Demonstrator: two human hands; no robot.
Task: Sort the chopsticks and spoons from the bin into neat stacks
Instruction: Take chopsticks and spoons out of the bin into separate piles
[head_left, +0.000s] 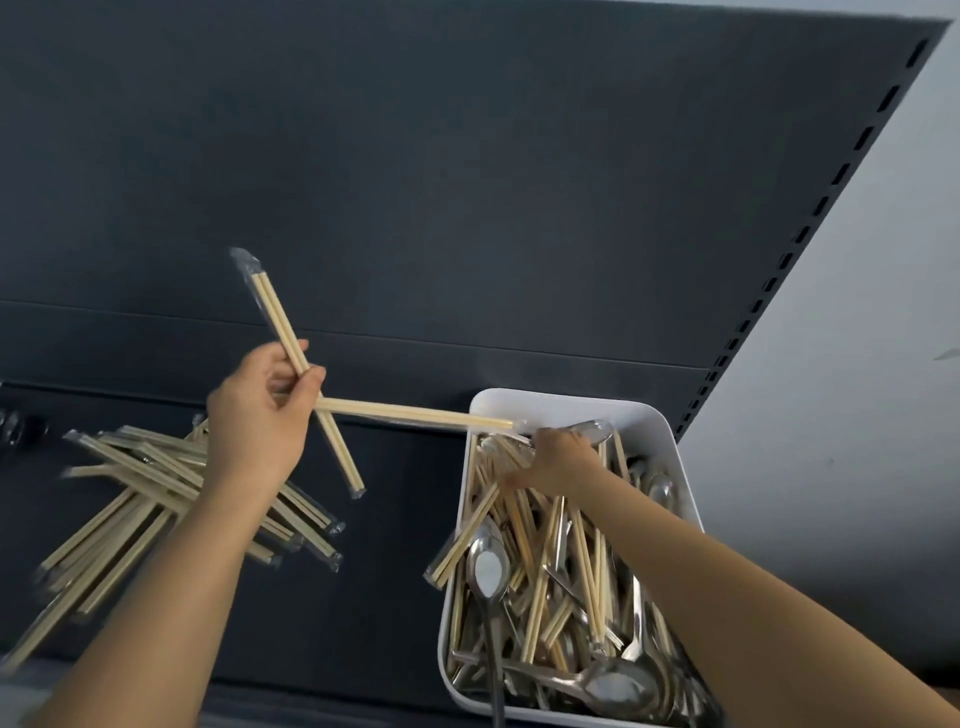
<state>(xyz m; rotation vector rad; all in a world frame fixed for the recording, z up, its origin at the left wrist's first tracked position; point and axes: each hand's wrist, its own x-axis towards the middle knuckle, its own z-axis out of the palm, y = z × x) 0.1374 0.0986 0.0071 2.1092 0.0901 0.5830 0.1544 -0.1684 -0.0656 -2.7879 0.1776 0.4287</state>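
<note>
The fingers of the left hand (260, 410) were curled closed round two wrapped pairs of chopsticks (306, 371), crossed in the grip: one pair ran up and away above the thumb and down past the knuckles, the other reached sideways from the fingertips toward the bin (670, 447). Below that wrist lay the loose pile of chopsticks (156, 499) already taken out, fanned and far from neat.

The right hand (558, 460) was down inside the bin at its far end, fingers bent over a cluster of chopsticks there; whether they had closed on one could not be told, as the fingertips were hidden. Beneath and nearer than those fingers the bin was crowded with mixed chopsticks and metal spoons (488, 566).

The step in hand looked like picking chopsticks out of the bin, with the spoons not yet started. The next move would likely call for drawing one pair free of the tangle without dragging spoons along, then passing it to the left hand or to the pile, which would need squaring.
</note>
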